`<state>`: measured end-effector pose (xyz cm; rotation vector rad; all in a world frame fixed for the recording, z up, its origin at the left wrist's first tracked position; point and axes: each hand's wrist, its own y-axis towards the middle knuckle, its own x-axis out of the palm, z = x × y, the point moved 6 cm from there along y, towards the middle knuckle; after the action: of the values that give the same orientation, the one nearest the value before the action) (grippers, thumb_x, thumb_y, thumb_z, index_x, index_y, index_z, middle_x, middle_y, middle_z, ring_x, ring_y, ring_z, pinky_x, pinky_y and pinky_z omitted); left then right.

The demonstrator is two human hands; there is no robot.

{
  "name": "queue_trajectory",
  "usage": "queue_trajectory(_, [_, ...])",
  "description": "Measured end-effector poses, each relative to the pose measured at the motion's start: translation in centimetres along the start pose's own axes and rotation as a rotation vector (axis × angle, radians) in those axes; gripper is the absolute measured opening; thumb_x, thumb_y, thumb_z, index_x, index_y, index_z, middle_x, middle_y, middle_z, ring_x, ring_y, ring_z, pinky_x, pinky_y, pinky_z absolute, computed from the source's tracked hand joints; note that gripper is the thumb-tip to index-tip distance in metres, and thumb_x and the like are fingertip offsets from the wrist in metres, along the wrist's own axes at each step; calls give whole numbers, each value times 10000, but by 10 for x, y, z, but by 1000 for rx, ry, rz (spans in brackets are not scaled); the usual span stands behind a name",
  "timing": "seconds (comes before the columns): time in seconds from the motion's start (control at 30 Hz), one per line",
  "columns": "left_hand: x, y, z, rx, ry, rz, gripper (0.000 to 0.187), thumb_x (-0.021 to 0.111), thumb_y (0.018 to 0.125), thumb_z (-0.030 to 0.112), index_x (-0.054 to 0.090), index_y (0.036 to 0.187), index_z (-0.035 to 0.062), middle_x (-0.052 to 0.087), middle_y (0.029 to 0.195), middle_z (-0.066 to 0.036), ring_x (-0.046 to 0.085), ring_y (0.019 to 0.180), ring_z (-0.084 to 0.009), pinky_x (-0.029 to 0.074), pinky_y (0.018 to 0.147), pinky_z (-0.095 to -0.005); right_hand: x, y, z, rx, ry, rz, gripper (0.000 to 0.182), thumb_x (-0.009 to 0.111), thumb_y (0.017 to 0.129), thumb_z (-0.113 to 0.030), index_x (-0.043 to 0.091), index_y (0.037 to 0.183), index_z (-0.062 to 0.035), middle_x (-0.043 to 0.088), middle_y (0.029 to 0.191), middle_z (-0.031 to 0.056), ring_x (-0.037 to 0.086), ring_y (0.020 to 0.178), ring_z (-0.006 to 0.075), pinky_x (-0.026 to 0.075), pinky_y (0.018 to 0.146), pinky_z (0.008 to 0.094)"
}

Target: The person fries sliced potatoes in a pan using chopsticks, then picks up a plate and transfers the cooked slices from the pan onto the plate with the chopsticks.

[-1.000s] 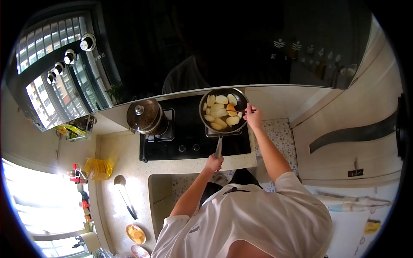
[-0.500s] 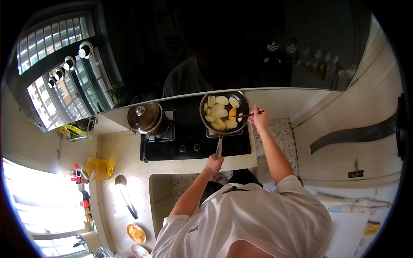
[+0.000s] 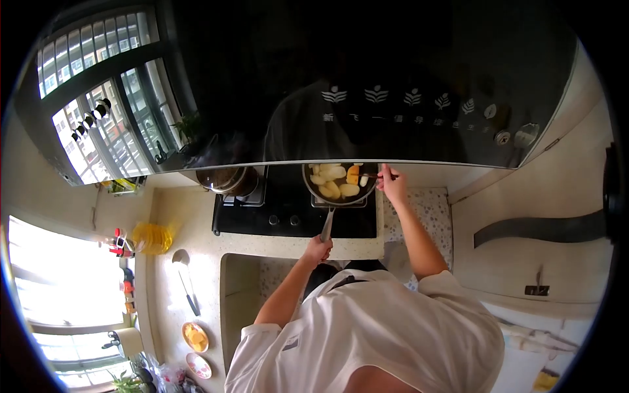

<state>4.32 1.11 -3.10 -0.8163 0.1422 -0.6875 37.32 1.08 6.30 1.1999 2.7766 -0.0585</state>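
Observation:
My left hand (image 3: 318,251) is wrapped round the handle of a frying pan (image 3: 327,224) on the right burner. Pale oval slices (image 3: 332,173) lie in the pan, with one orange-yellow piece (image 3: 352,174) at its right side. Thin dark chopsticks (image 3: 371,175) are pinched in my right hand (image 3: 393,185), just right of the pan. Their tips reach in beside the orange-yellow piece; contact is too small to make out. The dark glossy panel's lower edge hides the pan's far side.
A lidded pot (image 3: 229,180) stands on the left burner of the black stove (image 3: 295,228). The dark panel (image 3: 419,141) overhangs both. On the left counter are an oil bottle (image 3: 152,238), a ladle (image 3: 185,281), a plate of yellow pieces (image 3: 195,336) and a patterned dish (image 3: 198,365).
The view has tilted, so the panel's edge sits lower and covers the pan's far part and most of the pot lid. Both hands keep their holds.

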Motion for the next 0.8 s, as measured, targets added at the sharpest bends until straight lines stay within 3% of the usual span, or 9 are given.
queue_trajectory(0.13, [4, 0, 0, 23, -10, 10, 91, 580, 820, 100, 500, 856, 75, 418, 565, -9, 370, 427, -110, 284, 391, -295, -9, 7, -2, -30, 89, -78, 408, 585, 989, -357, 659, 821, 6, 641, 661, 60, 622, 503, 123, 501, 465, 268])
queue_trajectory(0.27, [8, -10, 0, 24, -23, 12, 116, 599, 823, 109, 485, 831, 90, 401, 563, 2, 361, 421, -108, 268, 380, -288, 3, 1, -22, -268, -184, -199, 370, 590, 990, -340, 667, 808, -27, 623, 625, 31, 624, 519, 113, 479, 476, 238])
queue_trajectory(0.3, [10, -12, 5, 24, -25, 27, 132, 609, 824, 112, 477, 820, 98, 392, 562, 8, 356, 419, -107, 259, 376, -284, 11, -3, -32, -230, -231, -255, 327, 607, 985, -277, 654, 804, -9, 606, 639, 34, 643, 550, 119, 475, 486, 233])
queue_trajectory(0.43, [10, -15, 9, 7, -30, 7, 95, 580, 821, 114, 497, 842, 76, 430, 571, -10, 373, 428, -108, 307, 400, -296, 42, 4, -29, -460, -206, -345, 244, 635, 961, -133, 628, 789, 40, 596, 749, 36, 676, 604, 139, 471, 490, 250])
queue_trajectory(0.53, [10, -12, 7, 12, -43, -7, 98, 582, 820, 119, 497, 846, 78, 434, 574, -10, 384, 433, -108, 314, 404, -298, 58, 5, -25, -641, -344, -400, 250, 630, 962, -130, 624, 784, 45, 579, 736, 39, 683, 607, 142, 453, 486, 243])
queue_trajectory(0.67, [13, -12, 9, 0, -17, 2, 99, 582, 820, 123, 503, 858, 78, 438, 577, -12, 395, 438, -113, 319, 403, -303, 64, -18, -46, -771, -389, -397, 224, 672, 919, -123, 614, 762, 25, 540, 705, 63, 550, 527, 172, 385, 474, 303])
queue_trajectory(0.7, [13, -14, 12, -13, -8, 14, 99, 582, 821, 124, 504, 861, 77, 440, 578, -14, 397, 438, -114, 320, 403, -305, 66, -21, -35, -681, -367, -405, 202, 686, 897, -122, 620, 759, 10, 539, 705, 75, 492, 538, 213, 382, 485, 338])
queue_trajectory(0.8, [8, -8, 6, -13, -11, -7, 105, 584, 820, 128, 509, 869, 74, 443, 577, -18, 399, 436, -120, 326, 403, -310, 72, -30, -25, -839, -482, -368, 217, 681, 899, -175, 652, 750, -20, 575, 719, 72, 557, 543, 270, 418, 477, 360])
